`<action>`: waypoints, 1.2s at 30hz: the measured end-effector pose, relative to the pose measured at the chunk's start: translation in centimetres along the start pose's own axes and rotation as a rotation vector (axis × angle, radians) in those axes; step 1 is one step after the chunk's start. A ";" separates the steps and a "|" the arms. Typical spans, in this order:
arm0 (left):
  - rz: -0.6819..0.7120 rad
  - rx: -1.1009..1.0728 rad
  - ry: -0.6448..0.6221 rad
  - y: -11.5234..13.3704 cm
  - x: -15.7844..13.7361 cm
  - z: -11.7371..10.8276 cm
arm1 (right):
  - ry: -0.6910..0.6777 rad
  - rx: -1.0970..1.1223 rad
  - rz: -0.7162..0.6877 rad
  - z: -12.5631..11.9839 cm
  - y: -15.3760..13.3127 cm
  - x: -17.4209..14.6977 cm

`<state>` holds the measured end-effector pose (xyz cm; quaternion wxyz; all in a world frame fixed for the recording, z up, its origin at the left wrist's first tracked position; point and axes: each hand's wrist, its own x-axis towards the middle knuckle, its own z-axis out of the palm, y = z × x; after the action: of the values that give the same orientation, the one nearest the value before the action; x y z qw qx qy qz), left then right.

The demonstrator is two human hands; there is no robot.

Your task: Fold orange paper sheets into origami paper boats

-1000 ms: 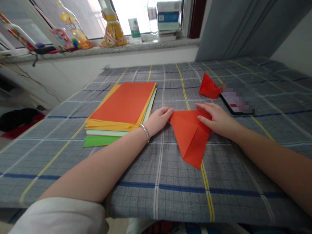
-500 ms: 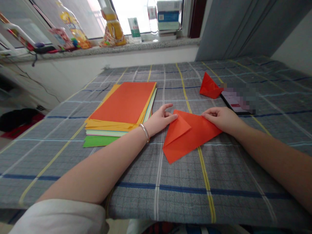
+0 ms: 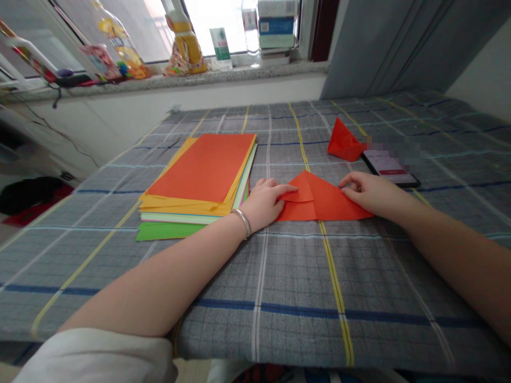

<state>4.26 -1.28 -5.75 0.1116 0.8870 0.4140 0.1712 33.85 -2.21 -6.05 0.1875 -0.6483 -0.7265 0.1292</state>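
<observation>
A folded orange-red sheet of paper (image 3: 331, 205) lies on the cloth in front of me as a wide triangle, its tip pointing away. On its left half a smaller flap is folded over, and a crease runs down the middle. My left hand (image 3: 265, 202), with a silver bangle at the wrist, grips the left corner, index finger lying along the flap. At the right slanted edge, my right hand (image 3: 361, 191) has its thumb and bent index finger on the paper. Some fingertips of both hands are hidden. Farther back stands a folded red paper piece (image 3: 343, 142).
A stack of coloured paper (image 3: 203, 170), orange on top with yellow, white and green below, lies left of my left hand. A phone (image 3: 393, 169) rests behind my right hand. Bottles and boxes line the windowsill (image 3: 239, 74). Checked cloth (image 3: 295, 282) covers the table.
The folded paper has turned so its long edge now faces me and its tip points away. My left hand has shifted slightly down and left; my right hand has moved slightly right.
</observation>
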 end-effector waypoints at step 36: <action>0.163 0.376 -0.341 2.2 -1.1 -1.6 | -0.168 -0.249 -0.669 -0.3 -3.2 -2.5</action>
<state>4.45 -3.44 -3.75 -0.0010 0.9387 0.3408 -0.0523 31.32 -5.11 -4.61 0.0787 -0.3797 -0.9214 0.0238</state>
